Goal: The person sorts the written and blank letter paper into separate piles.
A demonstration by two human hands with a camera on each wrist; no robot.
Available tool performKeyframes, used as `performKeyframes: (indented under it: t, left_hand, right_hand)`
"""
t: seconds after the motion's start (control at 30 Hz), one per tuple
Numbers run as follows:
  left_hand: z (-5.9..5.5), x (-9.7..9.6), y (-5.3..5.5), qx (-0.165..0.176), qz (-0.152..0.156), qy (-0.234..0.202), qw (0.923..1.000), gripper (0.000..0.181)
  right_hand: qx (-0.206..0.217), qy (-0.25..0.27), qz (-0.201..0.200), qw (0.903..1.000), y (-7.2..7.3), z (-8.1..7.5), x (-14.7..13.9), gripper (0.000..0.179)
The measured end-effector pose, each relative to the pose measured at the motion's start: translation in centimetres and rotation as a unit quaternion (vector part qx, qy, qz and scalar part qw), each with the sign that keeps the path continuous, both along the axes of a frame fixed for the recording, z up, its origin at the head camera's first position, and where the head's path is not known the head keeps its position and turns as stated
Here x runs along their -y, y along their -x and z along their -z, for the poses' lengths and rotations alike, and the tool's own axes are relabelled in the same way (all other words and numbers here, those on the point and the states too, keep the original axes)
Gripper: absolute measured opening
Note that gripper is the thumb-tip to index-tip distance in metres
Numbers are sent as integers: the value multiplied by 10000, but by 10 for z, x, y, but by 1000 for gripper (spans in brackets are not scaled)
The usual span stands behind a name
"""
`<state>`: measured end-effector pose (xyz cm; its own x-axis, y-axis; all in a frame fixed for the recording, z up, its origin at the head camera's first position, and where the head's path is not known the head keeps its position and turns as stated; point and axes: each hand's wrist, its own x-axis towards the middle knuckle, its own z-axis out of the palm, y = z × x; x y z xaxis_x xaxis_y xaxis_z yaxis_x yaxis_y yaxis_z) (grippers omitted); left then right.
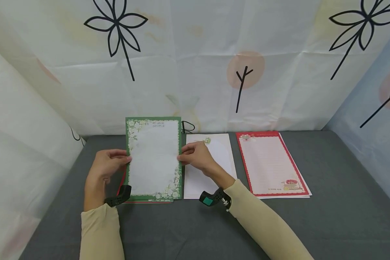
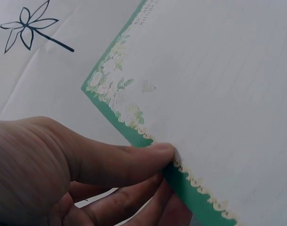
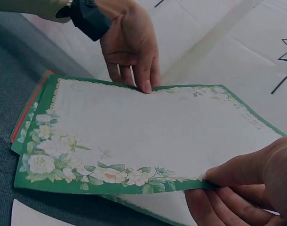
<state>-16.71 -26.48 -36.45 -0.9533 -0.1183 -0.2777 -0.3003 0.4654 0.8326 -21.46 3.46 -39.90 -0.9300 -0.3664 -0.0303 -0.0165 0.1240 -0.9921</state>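
Note:
Between both hands is a green-bordered sheet of letter paper with white flowers in two corners, raised over the stack at the left of the table. My left hand pinches its left edge, thumb on the printed face and fingers beneath, as the left wrist view shows up close. On the opposite edge my right hand pinches it the same way. In the right wrist view the sheet bows slightly. Under it another green-bordered sheet shows, and a red edge sticks out at the side.
A white sheet with a small green print lies just right of the stack, partly under my right forearm. Farther right is a red-bordered sheet on top of white paper. The dark grey tablecloth meets a patterned white curtain behind.

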Motion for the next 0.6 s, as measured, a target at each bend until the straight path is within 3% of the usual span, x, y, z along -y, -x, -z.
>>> performKeyframes:
  t: [0.17,0.4,0.6]
  left_hand:
    - [4,4,0,215,-281,134,9993,51]
    - [19,3,4,135,-572,139,9982,45]
    - [25,1,5,42,-748,413,9963,42]
  right_hand:
    - [-300,-354,-45,9989,3,6,11,24]
    - [-697,-1011,13,9924,4,13,18,25]
    - [-1028,-1505,115,9832,4,15,21,18]
